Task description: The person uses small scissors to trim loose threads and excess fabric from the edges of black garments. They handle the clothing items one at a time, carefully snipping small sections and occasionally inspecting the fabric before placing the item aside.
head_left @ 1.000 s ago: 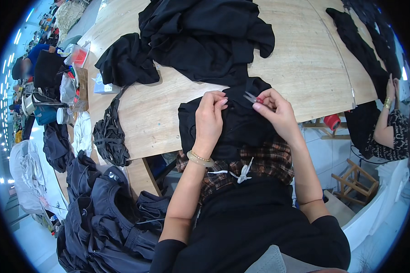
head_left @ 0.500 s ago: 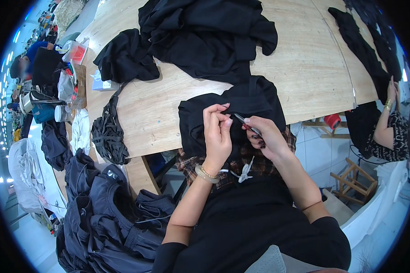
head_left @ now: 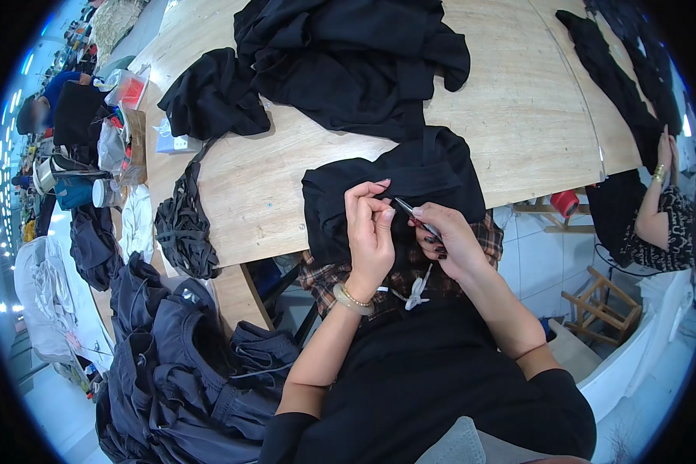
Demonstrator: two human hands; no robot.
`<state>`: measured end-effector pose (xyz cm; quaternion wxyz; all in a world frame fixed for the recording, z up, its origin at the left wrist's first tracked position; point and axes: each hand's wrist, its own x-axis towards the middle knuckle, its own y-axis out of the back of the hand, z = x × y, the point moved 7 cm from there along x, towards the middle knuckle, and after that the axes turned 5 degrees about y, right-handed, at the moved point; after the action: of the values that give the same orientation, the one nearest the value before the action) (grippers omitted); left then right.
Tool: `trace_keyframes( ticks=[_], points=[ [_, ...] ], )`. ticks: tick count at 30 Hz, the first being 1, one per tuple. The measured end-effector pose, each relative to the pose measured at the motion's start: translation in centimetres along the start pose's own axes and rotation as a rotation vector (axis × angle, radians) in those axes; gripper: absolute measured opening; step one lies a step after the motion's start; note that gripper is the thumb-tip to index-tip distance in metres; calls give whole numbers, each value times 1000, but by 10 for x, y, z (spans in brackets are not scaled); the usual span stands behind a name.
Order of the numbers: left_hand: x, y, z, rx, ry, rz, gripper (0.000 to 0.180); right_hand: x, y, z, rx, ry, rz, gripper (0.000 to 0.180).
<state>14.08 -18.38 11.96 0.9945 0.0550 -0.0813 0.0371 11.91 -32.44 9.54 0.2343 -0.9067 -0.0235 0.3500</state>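
A folded black garment (head_left: 433,182) lies over the table's near edge in front of me. Above it, my left hand (head_left: 370,224) is closed in a pinch; whatever sits between its fingertips is too small to make out. My right hand (head_left: 450,236) is wrapped round a pair of thread snips (head_left: 421,221) with a pointed metal tip and some red on the handle. The snips' tip points toward my left fingertips, a small distance from them. Part of the handle is hidden inside my right hand.
More black garments (head_left: 340,69) are heaped farther back on the wooden table (head_left: 518,100). A bundle of black straps (head_left: 185,224) hangs at the left edge, near dark grey clothes (head_left: 185,371). At the right are a wooden stool (head_left: 603,305), a red thread cone (head_left: 564,203) and another person's arm (head_left: 653,216).
My right hand has drawn back slightly toward me with the snips, so their tip is a little lower. My left hand has hardly moved.
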Motion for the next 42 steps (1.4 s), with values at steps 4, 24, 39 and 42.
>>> trace_keyframes(
  ticks=[4,24,39,42],
  points=[
    [-1,0,1,3,-3,6,5,1,0,1,3,7,4,20],
    [32,-9,6,513,59,-122,18,-2,28,-45,-10,342,79,21],
    [41,3,-36,-449,465,-11,35,-2,4,-103,-1061,907,177,18],
    [41,3,-38,-477,479,2,38,1,-13,-106,-1313,1070,116,20]
  ],
)
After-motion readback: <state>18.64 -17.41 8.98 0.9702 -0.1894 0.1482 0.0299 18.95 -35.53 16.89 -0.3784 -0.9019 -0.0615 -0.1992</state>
